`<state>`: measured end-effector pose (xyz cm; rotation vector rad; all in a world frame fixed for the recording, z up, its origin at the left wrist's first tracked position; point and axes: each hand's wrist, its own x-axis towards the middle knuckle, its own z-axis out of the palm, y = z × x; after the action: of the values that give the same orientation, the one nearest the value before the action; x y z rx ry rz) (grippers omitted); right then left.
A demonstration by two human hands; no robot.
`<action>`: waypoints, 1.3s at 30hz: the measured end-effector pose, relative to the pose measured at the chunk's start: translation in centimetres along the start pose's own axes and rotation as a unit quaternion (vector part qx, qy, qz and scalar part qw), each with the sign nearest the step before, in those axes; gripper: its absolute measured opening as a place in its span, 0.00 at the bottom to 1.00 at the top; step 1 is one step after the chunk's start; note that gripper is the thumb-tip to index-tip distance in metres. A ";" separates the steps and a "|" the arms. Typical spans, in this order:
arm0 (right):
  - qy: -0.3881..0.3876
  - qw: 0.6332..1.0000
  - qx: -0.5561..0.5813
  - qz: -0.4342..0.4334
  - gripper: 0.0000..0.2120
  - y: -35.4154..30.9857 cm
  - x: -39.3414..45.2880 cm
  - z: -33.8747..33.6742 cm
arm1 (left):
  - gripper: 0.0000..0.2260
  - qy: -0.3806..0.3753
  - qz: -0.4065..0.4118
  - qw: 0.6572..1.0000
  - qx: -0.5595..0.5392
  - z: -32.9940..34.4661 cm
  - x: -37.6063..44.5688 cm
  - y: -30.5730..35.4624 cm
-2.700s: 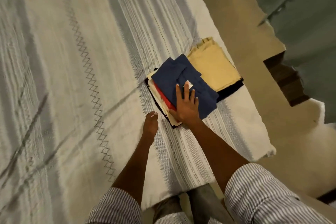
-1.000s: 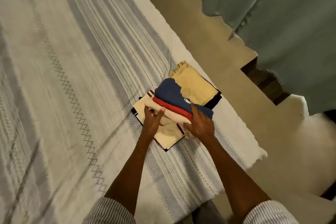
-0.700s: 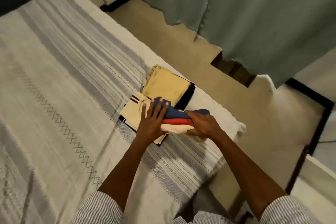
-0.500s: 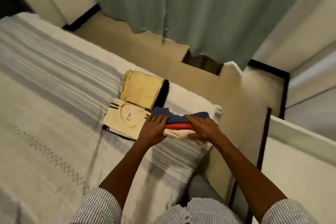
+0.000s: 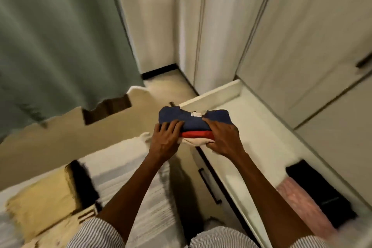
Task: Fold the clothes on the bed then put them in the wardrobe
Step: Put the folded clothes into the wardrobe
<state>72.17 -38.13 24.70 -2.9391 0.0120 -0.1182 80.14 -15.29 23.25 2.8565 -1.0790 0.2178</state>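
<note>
A: Cream wardrobe doors (image 5: 302, 32) fill the right and far side; green curtain (image 5: 50, 32) on the left, tan floor (image 5: 60, 137) below it. An open drawer (image 5: 237, 94) juts out from under the doors.

B: Where is the stack (image 5: 194, 127)?

A: In the air, off the bed (image 5: 124, 169), over the near rim of the drawer. Three folded layers: navy on top, red in the middle, cream at the bottom. Long axis runs left to right across the view. Fold edges face the person; the navy collar with its white tag points away, toward the wardrobe.

B: Hands?

A: Left hand (image 5: 166, 141) holds the left end, fingers spread over the navy layer. Right hand (image 5: 223, 139) holds the right end, fingers curled over the top. Thumbs are hidden under the cloth.

B: Anything left on the bed?

A: Yellow garment (image 5: 42, 203) lying on a black one (image 5: 83, 183), lower left. Blurred; a striped cuff beside them is hard to read.

B: Inside the drawer?

A: Pink cloth (image 5: 302, 203) and black cloth (image 5: 326, 193) at the near right, cut off by a striped sleeve (image 5: 219, 237) and motion blur.
</note>
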 end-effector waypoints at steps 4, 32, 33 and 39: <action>0.014 0.990 0.010 0.138 0.44 7.2 -6.0 -2.3 | 0.26 0.000 0.153 0.988 -0.016 0.2 6.6 7.8; -0.169 0.855 0.218 0.439 0.39 16.4 -23.4 7.8 | 0.33 -0.306 0.472 0.827 0.011 13.8 11.7 25.1; -0.165 0.851 0.224 0.445 0.39 16.9 -22.5 8.2 | 0.33 -0.308 0.485 0.818 0.015 14.3 13.0 24.7; -0.166 0.847 0.205 0.462 0.40 18.6 -18.9 10.2 | 0.28 -0.272 0.522 0.808 0.009 16.7 17.2 23.9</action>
<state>54.17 -54.00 9.59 -2.1864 1.1573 0.4663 78.79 -46.52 10.14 1.9917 -2.6434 -0.5824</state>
